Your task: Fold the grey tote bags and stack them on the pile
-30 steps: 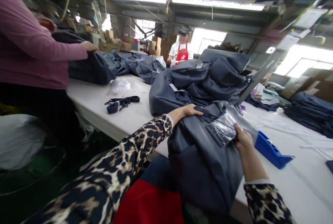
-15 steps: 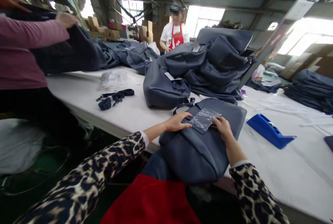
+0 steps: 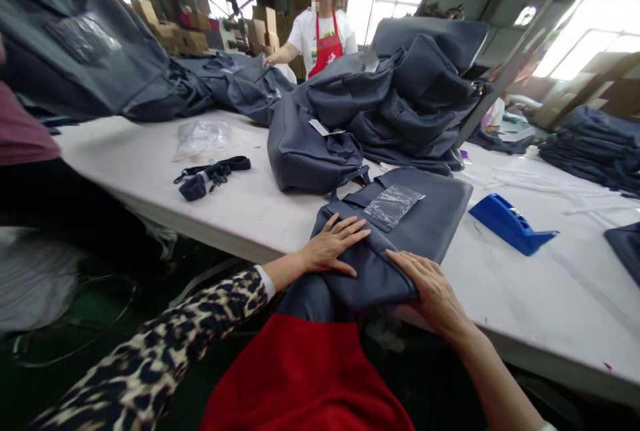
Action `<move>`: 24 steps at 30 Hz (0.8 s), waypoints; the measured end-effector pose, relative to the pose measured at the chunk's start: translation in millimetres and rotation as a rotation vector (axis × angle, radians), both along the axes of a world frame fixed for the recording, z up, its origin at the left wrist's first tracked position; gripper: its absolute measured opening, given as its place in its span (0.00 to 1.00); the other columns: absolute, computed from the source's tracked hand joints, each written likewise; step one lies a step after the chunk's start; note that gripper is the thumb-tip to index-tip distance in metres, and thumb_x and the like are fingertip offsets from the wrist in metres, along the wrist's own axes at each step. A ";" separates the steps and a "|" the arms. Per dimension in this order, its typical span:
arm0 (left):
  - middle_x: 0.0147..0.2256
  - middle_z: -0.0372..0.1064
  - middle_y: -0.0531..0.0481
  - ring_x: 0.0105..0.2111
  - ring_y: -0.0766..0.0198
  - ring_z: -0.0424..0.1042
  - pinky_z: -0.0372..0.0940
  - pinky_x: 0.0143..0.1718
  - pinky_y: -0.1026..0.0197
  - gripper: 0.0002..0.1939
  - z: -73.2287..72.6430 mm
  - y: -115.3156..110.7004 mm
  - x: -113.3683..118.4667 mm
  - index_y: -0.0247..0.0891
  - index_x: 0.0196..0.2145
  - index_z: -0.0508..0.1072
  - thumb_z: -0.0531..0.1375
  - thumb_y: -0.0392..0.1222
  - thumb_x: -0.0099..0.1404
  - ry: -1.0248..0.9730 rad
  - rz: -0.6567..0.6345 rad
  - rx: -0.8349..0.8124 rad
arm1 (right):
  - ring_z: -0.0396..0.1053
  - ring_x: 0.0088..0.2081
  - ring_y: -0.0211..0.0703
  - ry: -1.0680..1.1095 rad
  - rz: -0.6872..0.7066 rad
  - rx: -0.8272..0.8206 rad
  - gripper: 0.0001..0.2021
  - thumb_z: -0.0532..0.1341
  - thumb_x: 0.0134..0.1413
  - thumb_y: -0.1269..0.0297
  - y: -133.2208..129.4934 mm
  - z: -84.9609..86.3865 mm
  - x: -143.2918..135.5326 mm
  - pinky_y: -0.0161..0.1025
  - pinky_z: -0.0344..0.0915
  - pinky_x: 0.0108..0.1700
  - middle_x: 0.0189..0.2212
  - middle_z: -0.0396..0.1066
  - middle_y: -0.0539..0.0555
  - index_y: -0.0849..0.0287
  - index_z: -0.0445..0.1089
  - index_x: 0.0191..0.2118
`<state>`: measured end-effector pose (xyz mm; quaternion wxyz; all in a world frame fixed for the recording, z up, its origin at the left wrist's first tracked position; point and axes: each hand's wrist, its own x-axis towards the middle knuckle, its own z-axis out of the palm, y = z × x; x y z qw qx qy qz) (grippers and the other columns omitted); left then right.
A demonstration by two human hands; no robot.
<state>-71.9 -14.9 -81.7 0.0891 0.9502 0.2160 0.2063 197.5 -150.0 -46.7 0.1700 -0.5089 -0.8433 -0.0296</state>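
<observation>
A dark blue bag (image 3: pixel 440 207) lies on the white table in front of me, its near end at the table edge. A patch covered with clear plastic film (image 3: pixel 394 205) shows on its upper face. My left hand (image 3: pixel 334 245) rests flat on the bag's left part, fingers spread. On the near right part lies my right hand (image 3: pixel 425 284), fingers stretched out over the bag's edge. Neither hand grips anything. Just beyond the bag sits another dark blue bag (image 3: pixel 307 154) with a white tag (image 3: pixel 324 128).
A blue tape dispenser (image 3: pixel 510 223) stands to the right. Dark straps with clips (image 3: pixel 213 177) and a clear plastic packet (image 3: pixel 203 140) lie left. Behind is a heap of bags (image 3: pixel 415 97). A person in a red apron (image 3: pixel 327 44) stands across; another's sleeve (image 3: pixel 23 127) is at left.
Both hands have left the plastic-covered patch and moved nearer to me, now pressing flat on the bag's near part, which lies flatter. The co-worker at left has raised a large dark blue bag.
</observation>
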 end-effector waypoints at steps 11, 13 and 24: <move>0.69 0.47 0.37 0.68 0.48 0.46 0.34 0.69 0.42 0.45 3.5 41.1 7.5 0.37 0.68 0.54 0.59 0.66 0.62 -0.018 0.169 0.069 | 0.65 0.58 0.50 -0.053 0.024 0.108 0.32 0.61 0.57 0.67 23.6 -24.2 -4.2 0.46 0.61 0.57 0.58 0.69 0.57 0.54 0.56 0.67; 0.68 0.50 0.38 0.68 0.48 0.48 0.35 0.68 0.42 0.41 7.8 26.8 0.1 0.39 0.66 0.57 0.58 0.64 0.64 -0.028 0.116 0.083 | 0.62 0.60 0.51 -0.090 0.037 0.107 0.32 0.62 0.57 0.67 15.2 -33.4 1.5 0.46 0.60 0.58 0.60 0.66 0.57 0.53 0.57 0.67; 0.62 0.62 0.43 0.64 0.55 0.58 0.38 0.68 0.45 0.24 -3.8 17.9 -22.4 0.43 0.61 0.67 0.56 0.52 0.70 0.086 -0.084 -0.054 | 0.49 0.68 0.55 -0.200 0.013 0.114 0.38 0.61 0.58 0.49 10.4 -70.7 -8.4 0.55 0.52 0.65 0.71 0.45 0.58 0.49 0.48 0.70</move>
